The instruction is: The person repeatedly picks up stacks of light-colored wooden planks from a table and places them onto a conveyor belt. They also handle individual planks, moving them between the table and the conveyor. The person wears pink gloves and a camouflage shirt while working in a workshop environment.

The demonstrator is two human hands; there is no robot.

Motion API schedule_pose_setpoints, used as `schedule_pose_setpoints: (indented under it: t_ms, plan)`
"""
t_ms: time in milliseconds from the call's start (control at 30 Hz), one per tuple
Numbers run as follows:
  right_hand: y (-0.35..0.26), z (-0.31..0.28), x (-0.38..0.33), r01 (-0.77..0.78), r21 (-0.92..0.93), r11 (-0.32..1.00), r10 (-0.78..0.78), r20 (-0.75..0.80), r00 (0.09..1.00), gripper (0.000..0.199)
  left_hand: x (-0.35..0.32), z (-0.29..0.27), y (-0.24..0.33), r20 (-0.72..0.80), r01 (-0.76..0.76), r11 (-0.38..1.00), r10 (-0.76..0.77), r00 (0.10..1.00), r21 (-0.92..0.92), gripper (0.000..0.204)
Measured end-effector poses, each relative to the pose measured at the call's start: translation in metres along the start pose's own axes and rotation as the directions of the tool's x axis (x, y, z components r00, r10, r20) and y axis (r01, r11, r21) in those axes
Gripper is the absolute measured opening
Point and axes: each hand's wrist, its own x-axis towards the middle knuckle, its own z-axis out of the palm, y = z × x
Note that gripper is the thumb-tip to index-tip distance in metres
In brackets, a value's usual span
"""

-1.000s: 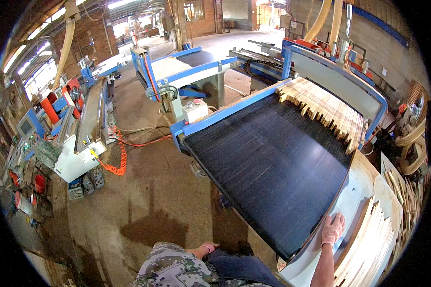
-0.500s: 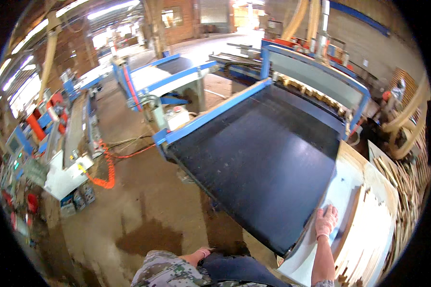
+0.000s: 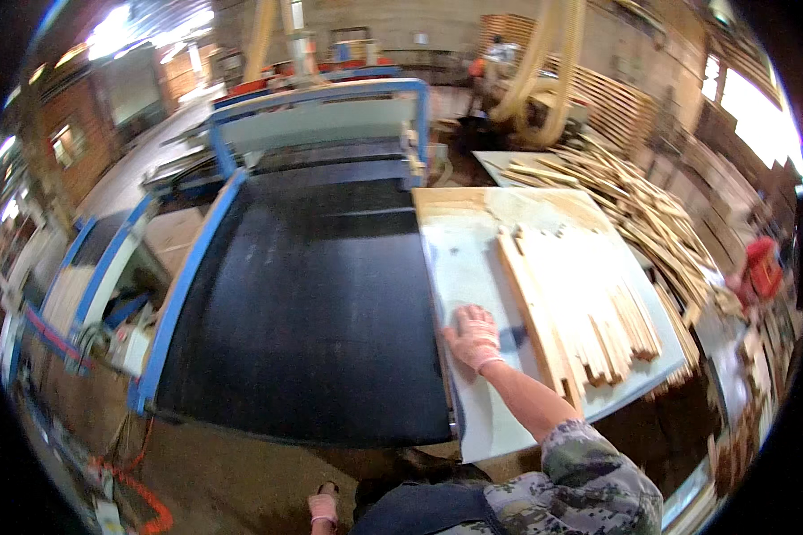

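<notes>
A workshop hall: brick wall (image 3: 71, 147) with small windows at upper left, bright window (image 3: 763, 125) at upper right, dirt floor (image 3: 232, 477) along the bottom, pale curved ducts (image 3: 544, 62) hanging at top centre, stacked timber (image 3: 620, 102) against the back wall.

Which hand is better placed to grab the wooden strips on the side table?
Right, probably. The right hand lies flat on the pale table, just beside the stack of wooden strips. The left hand hangs low by the person's body, below the black belt, far from the strips.
</notes>
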Motion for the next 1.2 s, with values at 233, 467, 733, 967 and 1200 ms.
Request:
schedule_pose_setpoints:
  t_ms: [233,467,733,967,1200]
  plan:
    - [0.028,-0.058,0.023,-0.138,0.149,0.979,0.107,0.199,0.974,0.077,-0.089,-0.220,0.233,0.316,-0.057,0.533,0.581,0.750,-0.844,0.058]
    - [0.191,-0.141,0.040,-0.324,0.132,0.937,0.339,-0.117,0.933,0.085,-0.106,-0.216,0.411,0.294,-0.046,0.436,0.678,0.674,-0.899,0.057]
    - [0.411,-0.187,-0.028,-0.770,-0.074,0.634,0.735,-0.251,0.629,0.088,-0.094,-0.110,0.518,0.185,-0.322,0.506,0.719,0.671,-0.800,0.066]
    - [0.429,-0.210,-0.028,-0.808,-0.128,0.575,0.792,-0.161,0.589,0.070,-0.089,-0.071,0.546,-0.065,-0.673,0.547,0.750,0.658,-0.498,0.061]
    - [0.483,-0.221,-0.023,-0.819,-0.024,0.573,0.812,-0.121,0.571,0.073,-0.080,-0.058,0.570,-0.251,-0.881,0.451,0.845,0.472,-0.140,0.049]
